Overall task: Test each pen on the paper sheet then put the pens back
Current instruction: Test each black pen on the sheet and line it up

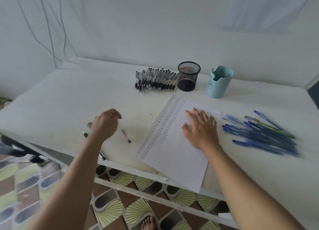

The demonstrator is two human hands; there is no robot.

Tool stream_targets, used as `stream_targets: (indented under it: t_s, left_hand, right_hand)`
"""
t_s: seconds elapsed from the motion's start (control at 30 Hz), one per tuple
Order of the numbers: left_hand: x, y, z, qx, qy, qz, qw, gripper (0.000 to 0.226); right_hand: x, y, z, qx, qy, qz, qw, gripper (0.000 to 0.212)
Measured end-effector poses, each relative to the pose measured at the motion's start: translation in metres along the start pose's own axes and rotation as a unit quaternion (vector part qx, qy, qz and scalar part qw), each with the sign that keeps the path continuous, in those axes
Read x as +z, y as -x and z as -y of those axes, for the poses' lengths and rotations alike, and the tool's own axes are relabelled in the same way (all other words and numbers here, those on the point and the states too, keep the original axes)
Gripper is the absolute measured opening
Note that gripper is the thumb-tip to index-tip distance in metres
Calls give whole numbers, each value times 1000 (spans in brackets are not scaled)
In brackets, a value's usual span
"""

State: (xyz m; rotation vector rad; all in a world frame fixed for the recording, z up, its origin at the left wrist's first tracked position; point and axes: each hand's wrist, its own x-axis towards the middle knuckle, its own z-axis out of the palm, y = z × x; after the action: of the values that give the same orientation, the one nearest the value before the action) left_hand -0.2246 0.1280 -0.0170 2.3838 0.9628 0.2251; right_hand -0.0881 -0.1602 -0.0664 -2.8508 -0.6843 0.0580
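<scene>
The left hand hovers over the white table with its fingers loosely curled downward; nothing shows in its grasp. The right hand lies flat, fingers spread and straight, pressing on the one paper sheet.

The sheet lies at a slant, its near corner hanging past the table's front edge. Its left part carries several columns of small written marks, too blurred to count.

Two loose pens lie near the left hand. A short pen lies just right of that hand, between it and the sheet. A black-tipped pen is partly hidden under the left forearm at the table's front edge.

To the right of the sheet lies a fanned heap of blue pens, a dozen or so, overlapping too much for an exact count. At the back lies a larger row of black pens, also too dense to count. Beside that row stand two holders: a black mesh cup, then a light blue cup, both upright.
</scene>
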Motion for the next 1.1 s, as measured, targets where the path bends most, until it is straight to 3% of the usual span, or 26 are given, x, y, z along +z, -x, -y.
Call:
stream_targets:
  t_s: [0.1,0.2,0.33,0.4,0.47,0.53,0.67,0.77,0.87,1.0,1.1]
  left_hand:
    - [9,4,-20,64,240,-21,968,34]
    - [21,13,-41,109,325,31,939,33]
    - [37,24,-63,182,231,81,952,46]
    - [42,31,-67,225,226,97,943,57]
    - [48,33,-67,272,190,105,937,53]
    - [50,33,-69,301,151,95,937,36]
    - [52,36,-78,301,172,40,937,46]
    - [56,35,-73,312,85,63,944,23]
    - [61,37,-68,317,20,71,946,54]
    - [62,43,-72,312,61,18,948,48]
    - [60,41,-72,307,119,22,944,40]
  right_hand:
    - [0,1,0,-1,-2,0,1000,80]
    - [0,1,0,1,-6,-2,1000,77]
    - [0,1,0,0,0,-6,1000,79]
    - [0,1,0,-1,1,-5,1000,79]
    - [0,1,0,2,-4,0,1000,74]
    - [-1,1,0,5,-3,3,1000,73]
    - [-1,1,1,2,-11,-7,1000,82]
    - [-1,1,1,1,-19,-5,1000,84]
    - [-1,1,1,1,-22,-3,1000,85]
    - [-1,2,0,-4,-14,-10,1000,85]
    - [-1,2,0,-2,-12,-9,1000,84]
